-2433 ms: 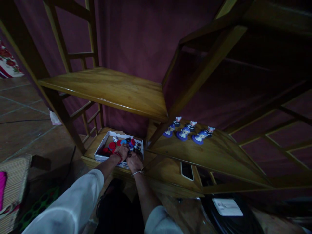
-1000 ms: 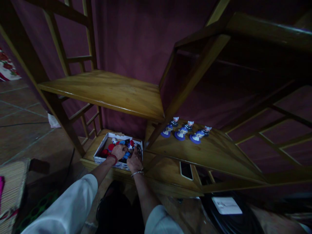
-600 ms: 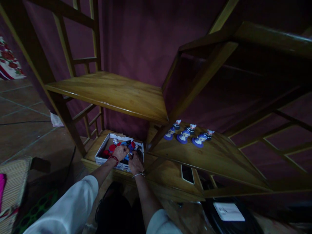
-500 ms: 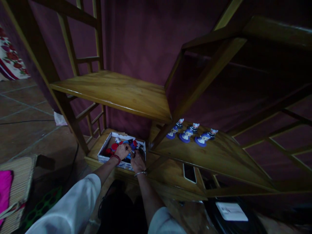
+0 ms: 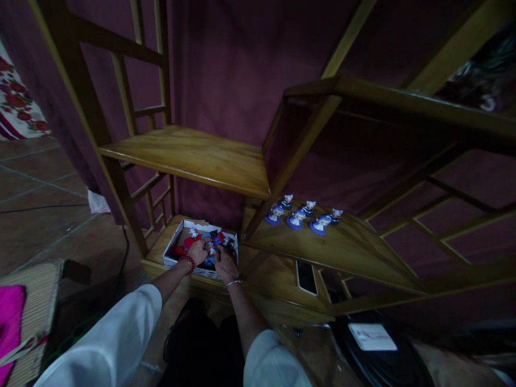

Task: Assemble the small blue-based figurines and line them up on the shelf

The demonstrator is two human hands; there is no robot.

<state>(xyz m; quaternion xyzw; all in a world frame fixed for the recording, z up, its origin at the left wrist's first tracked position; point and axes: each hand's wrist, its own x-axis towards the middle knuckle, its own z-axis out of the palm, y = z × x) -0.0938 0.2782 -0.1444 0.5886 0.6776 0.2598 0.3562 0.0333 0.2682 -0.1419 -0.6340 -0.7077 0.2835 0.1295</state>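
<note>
A white cardboard box (image 5: 171, 262) on the low shelf holds several small figurines and pieces in red, blue, black and white. Both hands reach into it, their fingertips close together. Between them is a small whitish figurine (image 5: 212, 249), its details too small to make out. My left hand (image 5: 196, 253), with a red bead bracelet, has its fingers closed on the figurine from the left. My right hand (image 5: 226, 265), with a silver bangle, pinches at it from the right. A red round piece (image 5: 188, 242) and a black-and-white figurine (image 5: 194, 233) lie beyond my left hand.
Figurines with purple bases (image 5: 296, 220) stand in a row on the shelf to the right, with dark figurines (image 5: 309, 208) behind them. A phone (image 5: 306, 277) lies on the lower board. An upper wooden shelf (image 5: 193, 156) overhangs the box. A black item (image 5: 374, 349) sits at lower right.
The view has shifted slightly, so the shelves and figurine rows appear farther left. My hands stay over the box, their fingertips slightly rearranged around the small whitish figurine.
</note>
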